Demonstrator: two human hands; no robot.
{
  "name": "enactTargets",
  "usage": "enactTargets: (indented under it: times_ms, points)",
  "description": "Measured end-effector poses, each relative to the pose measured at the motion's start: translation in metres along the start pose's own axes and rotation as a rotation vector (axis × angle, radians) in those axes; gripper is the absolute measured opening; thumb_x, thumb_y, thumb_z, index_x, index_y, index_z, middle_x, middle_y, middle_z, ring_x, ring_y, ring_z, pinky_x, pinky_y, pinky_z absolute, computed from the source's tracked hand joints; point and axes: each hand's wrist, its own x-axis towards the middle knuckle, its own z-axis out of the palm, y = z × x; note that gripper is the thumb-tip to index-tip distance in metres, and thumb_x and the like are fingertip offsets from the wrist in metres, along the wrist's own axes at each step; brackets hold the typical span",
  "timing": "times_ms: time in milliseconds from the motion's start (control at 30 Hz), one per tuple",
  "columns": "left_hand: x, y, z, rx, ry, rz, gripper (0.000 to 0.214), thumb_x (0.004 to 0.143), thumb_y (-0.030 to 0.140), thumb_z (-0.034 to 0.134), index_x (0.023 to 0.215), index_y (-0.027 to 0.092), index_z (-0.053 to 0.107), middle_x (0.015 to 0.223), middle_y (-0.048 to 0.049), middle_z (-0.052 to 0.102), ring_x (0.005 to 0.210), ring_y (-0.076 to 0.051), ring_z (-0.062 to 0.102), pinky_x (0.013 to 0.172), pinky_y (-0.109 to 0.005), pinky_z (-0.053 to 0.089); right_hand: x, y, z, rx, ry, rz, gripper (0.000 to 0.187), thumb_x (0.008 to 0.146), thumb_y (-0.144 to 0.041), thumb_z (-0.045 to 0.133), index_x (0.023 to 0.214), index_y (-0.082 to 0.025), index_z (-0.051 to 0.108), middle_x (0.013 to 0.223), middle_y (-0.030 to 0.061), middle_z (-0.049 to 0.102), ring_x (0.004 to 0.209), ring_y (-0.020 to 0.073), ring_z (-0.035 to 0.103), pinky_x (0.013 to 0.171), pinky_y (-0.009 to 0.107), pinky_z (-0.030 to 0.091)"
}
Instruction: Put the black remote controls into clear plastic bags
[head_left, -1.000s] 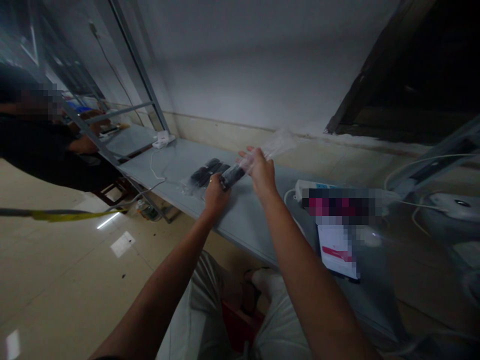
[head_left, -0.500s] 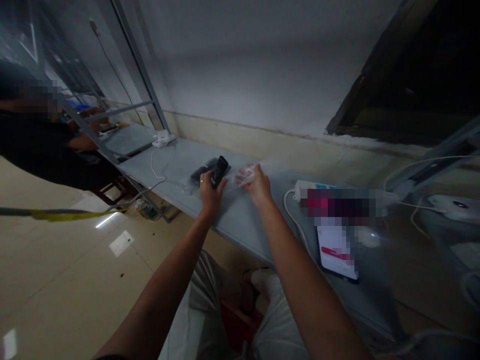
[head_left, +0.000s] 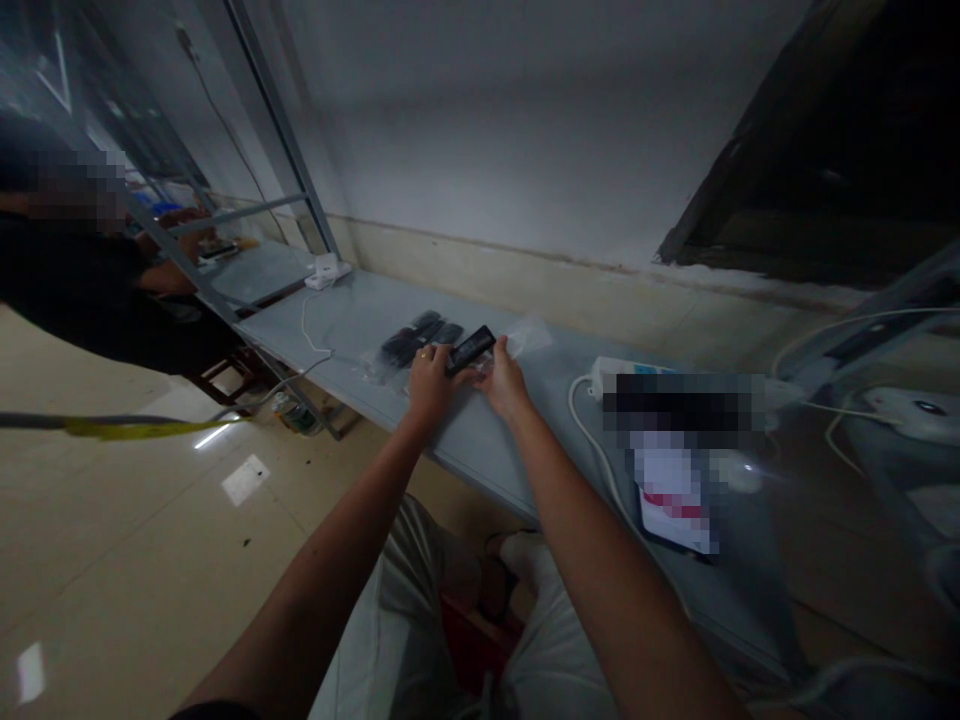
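A small black rectangular device [head_left: 472,348] lies slanted between my two hands, just above the table. My left hand [head_left: 431,388] has its fingers wrapped round the device's left end. Close against its other end is my right hand [head_left: 504,380], thumb up, gripping a clear plastic bag [head_left: 529,338] that spreads out behind the fingers. How far the device reaches into the bag is hidden. Beyond my left hand, several dark items in clear plastic [head_left: 420,338] lie in a pile on the grey table [head_left: 375,300].
On the right are a white power strip [head_left: 600,378], its cable and a phone [head_left: 675,510]. A white adapter [head_left: 326,270] with a cord sits at the far left. Metal frame posts [head_left: 285,130] rise there, and a co-worker in dark clothing [head_left: 97,290] sits beyond them.
My left hand has tilted the black device over to the right. My right hand has come left and closer, bringing the clear bag against the device. The dark pile is less covered now.
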Motion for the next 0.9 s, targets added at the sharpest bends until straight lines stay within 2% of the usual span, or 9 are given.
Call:
enactTargets:
  times_ms: [167,267,333,433,500,600,733,833,900]
  points:
    - [0.001,-0.001,0.003,0.016,-0.057,0.001,0.049,0.081,0.049,0.073,0.119,0.022,0.061,0.114,-0.0128,0.061,0.113,-0.030,0.054,0.098,-0.041,0.042,-0.006,-0.006,0.001,0.055,-0.003,0.028,0.051,0.093,-0.067,0.044,0.091,-0.020,0.062,0.079,0.0042,0.073,0.059,0.0141,0.066,0.047,0.023,0.052]
    - [0.001,-0.003,0.005,-0.001,-0.059,0.039,0.053,0.079,0.051,0.075,0.121,0.021,0.061,0.115,-0.0133,0.061,0.112,-0.030,0.053,0.097,-0.041,0.043,-0.008,-0.007,0.002,0.057,-0.058,0.030,0.046,0.090,-0.065,0.054,0.089,-0.019,0.062,0.081,0.0051,0.073,0.060,0.0136,0.066,0.044,0.021,0.048]
    - [0.001,-0.003,0.005,0.003,-0.061,0.054,0.056,0.078,0.052,0.075,0.123,0.022,0.060,0.115,-0.0132,0.060,0.112,-0.030,0.053,0.097,-0.040,0.043,-0.009,-0.006,0.002,0.052,-0.094,0.006,0.040,0.084,-0.059,0.066,0.090,-0.020,0.062,0.084,0.0039,0.074,0.062,0.0134,0.066,0.044,0.020,0.047]
    - [0.000,-0.002,0.004,0.026,-0.076,0.064,0.056,0.077,0.053,0.075,0.123,0.023,0.061,0.114,-0.0126,0.059,0.112,-0.030,0.052,0.096,-0.040,0.042,-0.009,-0.003,0.001,0.006,-0.080,-0.035,0.032,0.075,-0.039,0.080,0.092,-0.020,0.062,0.081,0.0004,0.072,0.061,0.0123,0.065,0.043,0.018,0.046]
    - [0.000,0.000,0.003,0.042,-0.087,0.074,0.055,0.077,0.055,0.075,0.120,0.023,0.062,0.113,-0.0126,0.059,0.111,-0.031,0.052,0.096,-0.040,0.042,-0.008,-0.001,0.000,-0.036,-0.035,-0.044,0.026,0.074,-0.025,0.079,0.094,-0.019,0.063,0.077,-0.0009,0.071,0.058,0.0116,0.064,0.040,0.018,0.044]
    - [0.000,0.003,0.001,0.065,-0.079,0.082,0.056,0.077,0.060,0.072,0.116,0.021,0.063,0.112,-0.0134,0.060,0.110,-0.031,0.052,0.097,-0.041,0.041,-0.006,-0.005,-0.004,-0.032,-0.008,-0.036,0.019,0.079,-0.016,0.067,0.098,-0.018,0.063,0.078,0.0011,0.072,0.061,0.0144,0.066,0.039,0.019,0.046]
    - [0.000,0.006,-0.003,0.072,0.012,0.005,0.051,0.087,0.060,0.060,0.113,0.016,0.061,0.111,-0.0165,0.062,0.111,-0.032,0.053,0.098,-0.044,0.039,-0.006,-0.016,-0.008,0.095,-0.042,0.003,0.018,0.082,-0.014,0.059,0.100,-0.019,0.061,0.081,0.0036,0.074,0.074,0.0192,0.072,0.057,0.031,0.061]
    - [0.000,0.008,-0.006,0.019,0.088,-0.080,0.042,0.094,0.053,0.051,0.112,0.015,0.059,0.110,-0.0166,0.063,0.109,-0.030,0.057,0.096,-0.042,0.041,-0.009,-0.021,-0.008,0.164,-0.052,0.020,0.022,0.082,-0.012,0.054,0.101,-0.020,0.060,0.082,0.0041,0.076,0.080,0.0215,0.073,0.070,0.042,0.063]
    - [0.000,0.009,-0.008,-0.044,0.105,-0.137,0.039,0.096,0.052,0.049,0.110,0.016,0.058,0.107,-0.0153,0.065,0.103,-0.028,0.061,0.092,-0.039,0.044,-0.011,-0.021,-0.007,0.186,-0.048,0.017,0.021,0.082,-0.012,0.055,0.100,-0.020,0.060,0.083,0.0044,0.076,0.083,0.0221,0.073,0.072,0.044,0.063]
